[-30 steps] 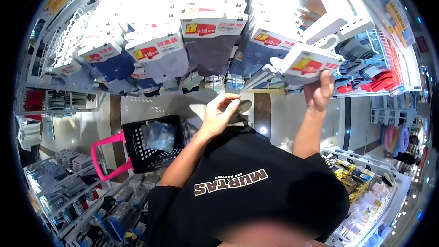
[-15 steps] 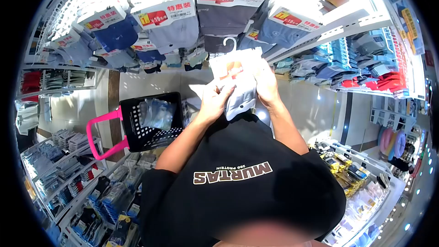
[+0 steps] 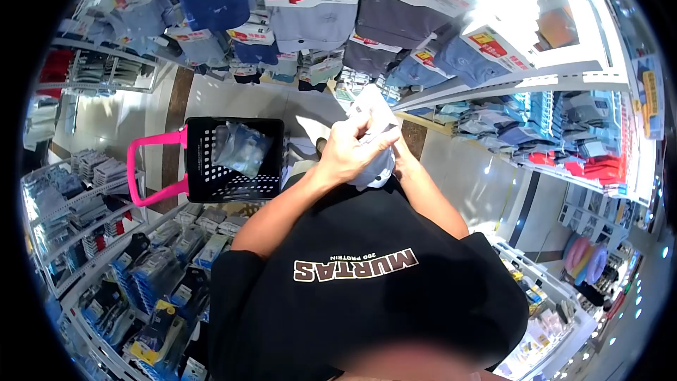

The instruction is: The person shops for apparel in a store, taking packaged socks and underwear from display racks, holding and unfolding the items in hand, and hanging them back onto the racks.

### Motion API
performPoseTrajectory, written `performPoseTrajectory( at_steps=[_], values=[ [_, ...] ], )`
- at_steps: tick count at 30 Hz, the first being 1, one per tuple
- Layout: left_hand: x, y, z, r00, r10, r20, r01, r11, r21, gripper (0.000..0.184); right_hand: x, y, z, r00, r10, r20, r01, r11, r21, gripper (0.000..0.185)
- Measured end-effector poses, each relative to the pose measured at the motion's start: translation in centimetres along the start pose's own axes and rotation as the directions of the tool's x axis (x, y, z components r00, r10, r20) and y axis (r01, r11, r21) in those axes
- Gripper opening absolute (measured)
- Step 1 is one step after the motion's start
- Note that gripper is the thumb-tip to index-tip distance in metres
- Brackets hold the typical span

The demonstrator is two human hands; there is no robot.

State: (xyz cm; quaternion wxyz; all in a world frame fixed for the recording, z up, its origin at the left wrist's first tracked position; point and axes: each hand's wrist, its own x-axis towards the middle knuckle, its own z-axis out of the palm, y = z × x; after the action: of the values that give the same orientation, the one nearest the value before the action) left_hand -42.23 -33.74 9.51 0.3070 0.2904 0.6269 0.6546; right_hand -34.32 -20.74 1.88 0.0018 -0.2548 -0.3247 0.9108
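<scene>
A light grey packaged garment with a white card top is held upright in front of my chest, seen narrow and partly edge-on. My left hand grips it from the left, fingers curled over its front. My right hand holds it from the right side, its fingers mostly hidden behind the pack. Beyond my hands, similar packs hang in rows with white header cards and red and yellow price labels.
To my left stands a black shopping basket with a pink handle, a clear plastic pack inside. Racks of packaged goods lie at lower left. On the right, a shelf carries blue, grey and red packs.
The garment pack has turned from facing me to nearly edge-on, and its hanger hook no longer shows. My left hand has moved over its front. The view has shifted slightly.
</scene>
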Motion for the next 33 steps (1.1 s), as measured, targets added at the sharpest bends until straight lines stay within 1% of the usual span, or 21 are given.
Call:
performPoseTrajectory(
  at_steps=[1, 2, 3, 4, 5, 6, 7, 8, 10, 13, 15, 18, 19, 22, 25, 28, 31, 33],
  values=[
    [0.2, 0.0, -0.2, 0.999, 0.009, 0.039, -0.009, 1.0, -0.012, 0.024, -0.4, -0.8, 1.5, 0.996, -0.058, 0.074, 0.072, 0.978, -0.196, 0.033],
    [0.3, -0.1, -0.3, 0.997, 0.017, 0.081, -0.015, 1.0, -0.024, 0.021, -0.7, -1.5, 2.9, 0.982, -0.101, 0.158, 0.154, 0.914, -0.376, 0.035],
    [0.5, -0.5, -0.1, 0.996, -0.018, 0.082, 0.031, 0.986, -0.165, 0.018, -0.6, -1.7, 3.2, 0.991, -0.042, 0.126, 0.075, 0.959, -0.272, 0.036],
    [0.5, -0.5, 0.1, 0.998, -0.023, 0.061, 0.039, 0.96, -0.276, 0.017, -0.4, -1.8, 3.2, 0.995, 0.017, 0.099, -0.001, 0.987, -0.16, 0.036],
    [0.6, -0.9, -0.1, 0.998, -0.03, 0.053, 0.046, 0.942, -0.333, 0.017, -0.2, -1.9, 3.2, 0.994, 0.078, 0.077, -0.075, 0.996, -0.042, 0.037],
    [0.7, -1.3, -0.2, 0.998, -0.038, 0.048, 0.054, 0.92, -0.388, 0.016, -0.3, -2.3, 2.8, 0.983, 0.158, 0.097, -0.153, 0.986, -0.062, 0.039],
    [0.8, -1.4, -0.1, 0.999, -0.041, 0.025, 0.048, 0.893, -0.447, 0.017, 0.0, -1.8, 3.0, 0.992, 0.108, 0.064, -0.107, 0.994, -0.019, 0.038],
    [0.8, -1.6, -0.1, 0.998, -0.058, 0.035, 0.067, 0.893, -0.446, 0.018, 0.3, -1.2, 2.9, 0.998, 0.056, 0.034, -0.057, 0.998, 0.02, 0.038],
    [0.9, -2.0, -0.4, 0.995, -0.087, 0.049, 0.1, 0.891, -0.443, 0.019, 0.3, -0.5, 2.0, 0.994, 0.083, 0.068, -0.08, 0.996, -0.035, 0.041],
    [1.2, -1.9, -0.7, 0.995, -0.071, 0.076, 0.095, 0.925, -0.367, 0.017, 0.3, 0.1, 1.7, 0.99, 0.093, 0.109, -0.092, 0.996, -0.015, 0.041],
    [1.3, -2.4, -0.5, 0.995, -0.067, 0.073, 0.089, 0.925, -0.37, 0.014, 0.3, 0.3, 1.4, 0.987, 0.1, 0.124, -0.104, 0.994, 0.023, 0.041],
    [1.8, -2.5, 0.3, 0.992, -0.1, 0.08, 0.123, 0.924, -0.362, 0.013, -0.1, 0.4, 0.7, 0.985, 0.093, 0.148, -0.104, 0.992, 0.069, 0.041],
    [2.0, -2.0, 0.6, 0.988, -0.125, 0.091, 0.149, 0.931, -0.335, 0.012, -0.3, 0.3, 0.4, 0.984, 0.091, 0.151, -0.105, 0.991, 0.087, 0.041],
    [2.2, -1.9, 1.3, 0.984, -0.115, 0.134, 0.152, 0.939, -0.31, 0.012, -0.7, 0.5, -0.1, 0.982, 0.091, 0.168, -0.112, 0.986, 0.125, 0.041],
    [2.2, -1.3, 1.3, 0.962, -0.17, 0.212, 0.224, 0.937, -0.266, 0.012, -0.9, 0.8, -0.6, 0.98, 0.088, 0.18, -0.119, 0.978, 0.169, 0.041],
    [2.4, -2.6, 1.3, 0.956, -0.187, 0.226, 0.243, 0.938, -0.248, 0.012, -1.2, 1.2, -1.0, 0.977, 0.084, 0.197, -0.126, 0.97, 0.208, 0.041],
    [2.6, -3.2, 1.2, 0.956, -0.168, 0.241, 0.218, 0.956, -0.198, 0.013, -1.3, 1.7, -1.3, 0.973, 0.081, 0.217, -0.131, 0.965, 0.227, 0.041],
    [2.7, -1.9, 0.6, 0.894, -0.296, 0.335, 0.383, 0.894, -0.231, 0.015, -1.2, 2.0, -1.3, 0.972, 0.079, 0.222, -0.131, 0.964, 0.232, 0.042]
  ],
)
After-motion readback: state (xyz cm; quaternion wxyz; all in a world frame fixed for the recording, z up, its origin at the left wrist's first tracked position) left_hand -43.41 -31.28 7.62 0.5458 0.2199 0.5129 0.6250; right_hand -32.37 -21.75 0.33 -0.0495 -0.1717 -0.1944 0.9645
